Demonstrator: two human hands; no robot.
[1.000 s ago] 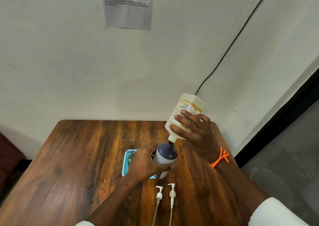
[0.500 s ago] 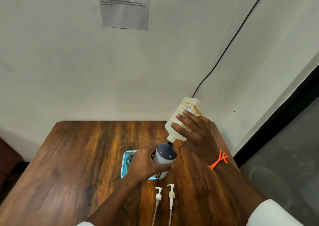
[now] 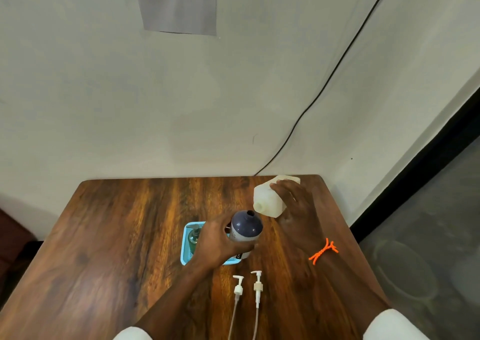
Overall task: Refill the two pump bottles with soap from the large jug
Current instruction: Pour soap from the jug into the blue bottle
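Observation:
My left hand [image 3: 217, 242] grips a dark-topped pump bottle [image 3: 245, 229] with its neck open, held just right of a blue basket [image 3: 186, 246]. A second, greenish bottle [image 3: 194, 237] stands in that basket, partly hidden by my hand. My right hand [image 3: 296, 207] holds the large white soap jug [image 3: 268, 199] at the table's far right, its mouth facing me and a little apart from the dark bottle's neck. Two white pump heads [image 3: 238, 286] [image 3: 257, 283] with long tubes lie on the table near me.
The wooden table [image 3: 117, 235] stands against a white wall. A black cable [image 3: 324, 85] runs down the wall to the table's back edge. A printed sheet [image 3: 179, 4] hangs above. The floor drops away past the table's right edge.
The jug was tipped spout-down into the dark bottle's neck; now my right hand has lowered it back and to the right, away from the neck. My left hand still holds the bottle.

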